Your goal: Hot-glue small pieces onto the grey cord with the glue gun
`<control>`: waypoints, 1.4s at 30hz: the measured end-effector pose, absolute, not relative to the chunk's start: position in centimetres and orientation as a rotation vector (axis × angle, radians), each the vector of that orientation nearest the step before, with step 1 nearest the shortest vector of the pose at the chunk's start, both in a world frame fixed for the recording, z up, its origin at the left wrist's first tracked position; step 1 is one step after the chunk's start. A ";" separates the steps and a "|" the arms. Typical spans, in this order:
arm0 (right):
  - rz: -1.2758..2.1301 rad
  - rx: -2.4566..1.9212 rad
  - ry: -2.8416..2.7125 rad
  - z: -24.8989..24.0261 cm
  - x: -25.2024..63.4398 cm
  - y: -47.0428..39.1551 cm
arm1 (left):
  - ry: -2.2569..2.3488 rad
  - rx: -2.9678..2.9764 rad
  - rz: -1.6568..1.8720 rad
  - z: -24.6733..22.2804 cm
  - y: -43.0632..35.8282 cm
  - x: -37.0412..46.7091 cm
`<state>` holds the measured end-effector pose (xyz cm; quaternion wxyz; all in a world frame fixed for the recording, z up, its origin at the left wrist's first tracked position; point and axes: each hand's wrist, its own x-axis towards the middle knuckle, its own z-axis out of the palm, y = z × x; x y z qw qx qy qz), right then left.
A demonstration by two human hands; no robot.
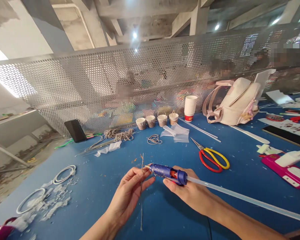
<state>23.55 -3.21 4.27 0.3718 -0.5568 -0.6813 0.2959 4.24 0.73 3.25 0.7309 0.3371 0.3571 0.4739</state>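
Left grip [128, 188] tight on upper half of thin wire [141, 208], right grip [190, 190] snug around glue gun [161, 170]

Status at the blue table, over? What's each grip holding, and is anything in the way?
Left grip: pinching strand. Right grip: around glue gun, nozzle near strand. Nothing seen blocking; scissors lie beyond right grip.
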 end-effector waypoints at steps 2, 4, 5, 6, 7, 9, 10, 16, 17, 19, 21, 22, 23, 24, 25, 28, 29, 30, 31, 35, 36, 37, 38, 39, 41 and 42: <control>0.750 -1.403 -1.743 4.3 23.5 -3.2 | 0.780 0.741 1.044 3.2 0.8 4.2; 0.753 -1.367 -1.747 4.4 23.4 -3.2 | 0.786 0.739 1.046 3.1 0.8 4.2; 0.757 -1.360 -1.752 4.4 23.4 -3.2 | 0.792 0.738 1.049 3.2 0.8 4.2; 0.760 -1.361 -1.757 4.4 23.4 -3.1 | 0.799 0.737 1.052 3.2 0.8 4.2; 0.759 -1.370 -1.759 4.4 23.5 -3.1 | 0.807 0.734 1.054 3.2 0.8 4.2; 0.750 -1.387 -1.761 4.3 23.6 -3.2 | 0.814 0.729 1.057 3.4 0.7 4.2; 0.745 -1.392 -1.760 4.3 23.6 -3.2 | 0.813 0.727 1.057 3.4 0.7 4.3; 0.778 -1.388 -1.750 4.7 23.5 -3.2 | 0.821 0.728 1.066 3.5 0.7 4.4; 0.780 -1.398 -1.756 4.6 23.5 -3.2 | 0.821 0.727 1.065 3.5 0.8 4.4; 0.776 -1.430 -1.762 4.3 23.7 -3.2 | 0.821 0.726 1.059 3.5 0.8 4.3; 0.766 -1.450 -1.754 4.0 23.8 -3.2 | 0.821 0.727 1.053 3.6 0.8 4.3; 0.764 -1.451 -1.751 4.0 23.8 -3.2 | 0.817 0.728 1.052 3.5 0.8 4.3; 0.768 -1.443 -1.750 4.1 23.8 -3.2 | 0.814 0.731 1.053 3.5 0.8 4.3; 0.776 -1.429 -1.751 4.2 23.7 -3.2 | 0.813 0.735 1.056 3.5 0.8 4.2; 0.787 -1.413 -1.753 4.4 23.7 -3.2 | 0.810 0.739 1.059 3.4 0.8 4.2; 0.833 -1.384 -1.753 4.6 23.5 -3.1 | 0.803 0.744 1.066 3.4 0.9 4.2; 0.839 -1.385 -1.755 4.6 23.5 -3.0 | 0.806 0.741 1.063 3.5 0.9 4.2; 0.838 -1.392 -1.758 4.5 23.6 -3.0 | 0.811 0.737 1.058 3.5 0.8 4.3; 0.827 -1.405 -1.759 4.4 23.6 -3.0 | 0.814 0.733 1.053 3.6 0.8 4.3; 0.768 -1.447 -1.757 4.3 23.7 -3.2 | 0.811 0.735 1.052 3.6 0.8 4.2; 0.766 -1.438 -1.756 4.4 23.6 -3.2 | 0.808 0.739 1.055 3.5 0.8 4.2; 0.772 -1.422 -1.758 4.4 23.6 -3.2 | 0.805 0.743 1.058 3.5 0.8 4.2; 0.783 -1.408 -1.757 4.5 23.6 -3.1 | 0.801 0.746 1.060 3.4 0.8 4.2; 0.795 -1.398 -1.755 4.5 23.6 -3.1 | 0.796 0.748 1.059 3.4 0.8 4.2; 0.807 -1.402 -1.752 4.4 23.6 -3.0 | 0.789 0.749 1.052 3.4 0.8 4.2; 0.808 -1.411 -1.752 4.4 23.6 -3.0 | 0.789 0.749 1.047 3.4 0.8 4.2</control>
